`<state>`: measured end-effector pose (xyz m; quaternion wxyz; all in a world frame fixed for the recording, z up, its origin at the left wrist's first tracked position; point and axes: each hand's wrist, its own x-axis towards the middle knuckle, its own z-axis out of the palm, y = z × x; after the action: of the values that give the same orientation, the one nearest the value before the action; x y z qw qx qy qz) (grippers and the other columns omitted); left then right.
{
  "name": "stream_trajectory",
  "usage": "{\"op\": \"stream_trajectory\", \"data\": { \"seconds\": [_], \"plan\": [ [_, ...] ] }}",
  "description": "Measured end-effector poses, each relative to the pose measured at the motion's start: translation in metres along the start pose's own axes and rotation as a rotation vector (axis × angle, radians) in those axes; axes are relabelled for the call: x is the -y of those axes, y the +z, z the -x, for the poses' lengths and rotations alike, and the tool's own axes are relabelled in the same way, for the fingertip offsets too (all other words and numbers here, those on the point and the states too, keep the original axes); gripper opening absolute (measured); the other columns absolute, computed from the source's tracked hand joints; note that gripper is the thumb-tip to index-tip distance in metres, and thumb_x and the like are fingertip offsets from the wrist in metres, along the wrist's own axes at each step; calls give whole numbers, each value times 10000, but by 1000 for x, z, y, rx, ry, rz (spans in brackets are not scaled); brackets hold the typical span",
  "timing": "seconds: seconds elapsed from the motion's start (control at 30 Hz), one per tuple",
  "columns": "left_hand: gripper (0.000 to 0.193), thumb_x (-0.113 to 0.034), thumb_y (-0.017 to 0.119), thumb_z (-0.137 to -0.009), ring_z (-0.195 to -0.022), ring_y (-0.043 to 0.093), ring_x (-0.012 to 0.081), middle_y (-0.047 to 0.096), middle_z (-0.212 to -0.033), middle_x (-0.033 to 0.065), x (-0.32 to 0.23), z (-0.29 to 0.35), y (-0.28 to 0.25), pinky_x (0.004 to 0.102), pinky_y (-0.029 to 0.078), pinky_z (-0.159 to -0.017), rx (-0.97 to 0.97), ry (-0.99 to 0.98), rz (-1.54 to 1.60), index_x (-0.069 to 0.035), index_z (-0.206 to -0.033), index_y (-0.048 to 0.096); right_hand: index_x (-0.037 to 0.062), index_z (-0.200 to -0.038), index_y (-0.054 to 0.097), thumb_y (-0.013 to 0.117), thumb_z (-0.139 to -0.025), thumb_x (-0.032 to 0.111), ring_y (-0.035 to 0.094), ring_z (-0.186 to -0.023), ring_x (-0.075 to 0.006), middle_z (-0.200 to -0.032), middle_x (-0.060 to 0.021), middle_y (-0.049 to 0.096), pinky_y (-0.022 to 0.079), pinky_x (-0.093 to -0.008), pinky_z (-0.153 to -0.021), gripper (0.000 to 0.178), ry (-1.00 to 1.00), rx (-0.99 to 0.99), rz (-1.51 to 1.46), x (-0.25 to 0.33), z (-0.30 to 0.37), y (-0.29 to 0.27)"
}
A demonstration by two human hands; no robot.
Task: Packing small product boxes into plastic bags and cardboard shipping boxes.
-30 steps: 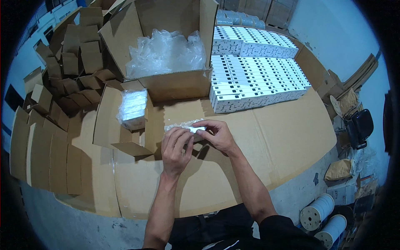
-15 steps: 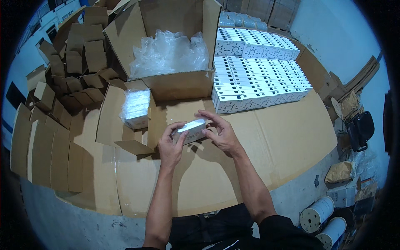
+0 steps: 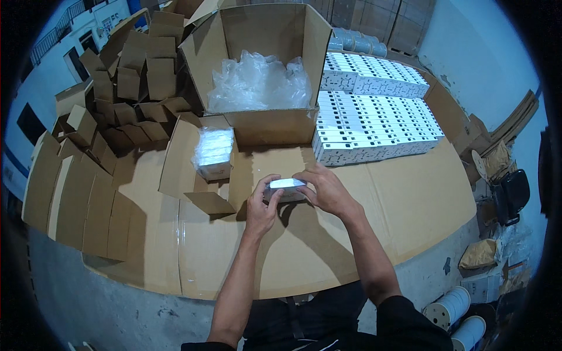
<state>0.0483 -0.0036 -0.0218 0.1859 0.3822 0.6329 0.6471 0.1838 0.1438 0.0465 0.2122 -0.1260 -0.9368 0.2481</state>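
Note:
Between my two hands is a small white box, held just above the cardboard-covered table. My left hand grips its left end, thumb on the near face. At the right end, my right hand pinches it with thumb and fingers. To the left stands an open carton with several white boxes wrapped in clear plastic inside, packed in a row. Rows of white boxes with dark square marks are stacked at the back right.
A large open carton behind my hands holds crumpled clear plastic bags. Many open empty cartons crowd the left side, with tall ones near the left edge. White cable spools and a black chair stand off the table's right.
The view has shifted, so the scene sits further right and slightly lower. The held box has turned from tilted to nearly level, and my right-hand fingers have closed in around its end.

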Motion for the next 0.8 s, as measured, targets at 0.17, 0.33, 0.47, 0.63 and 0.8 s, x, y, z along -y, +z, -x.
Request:
{"op": "stream_trajectory", "data": {
  "seconds": [0.17,0.33,0.47,0.63,0.8],
  "plan": [
    [435,-95,588,-996,-1137,599,247,601,-1275,181,-2,12,3,339,479,-977,-26,-29,-109,1,-1406,479,34,-1113,682,700,-882,115,631,-1005,-370,-985,-168,696,497,-471,-896,246,-17,152,43,-11,-14,-12],
    [588,-192,607,-969,-1368,434,380,452,-1474,237,-11,68,-9,463,352,-1134,135,121,-657,35,-1469,396,-2,-1021,662,683,-856,61,655,-935,-417,-945,-222,682,522,-495,-822,179,45,130,173,-22,-27,-29],
    [674,-333,624,-939,-1452,305,405,388,-1540,202,-34,108,-20,549,250,-1185,296,121,-974,18,-1473,409,-18,-1048,653,675,-867,24,688,-834,-386,-892,-209,690,546,-447,-755,187,-53,-65,-10,-9,-52,-28],
    [637,-362,599,-954,-1452,305,386,393,-1543,160,-40,111,-20,552,256,-1183,297,124,-972,-2,-1456,443,-40,-1125,629,669,-916,28,718,-802,-209,-883,-162,707,579,-352,-709,224,-31,-205,-360,21,-90,11],
    [636,-377,592,-956,-1447,309,372,395,-1540,149,-36,112,-24,539,255,-1188,287,133,-991,-13,-1458,448,-54,-1187,602,607,-966,-10,672,-936,-114,-1019,-106,718,576,-279,-818,225,-38,-123,-723,50,-119,56]
  ]
}}
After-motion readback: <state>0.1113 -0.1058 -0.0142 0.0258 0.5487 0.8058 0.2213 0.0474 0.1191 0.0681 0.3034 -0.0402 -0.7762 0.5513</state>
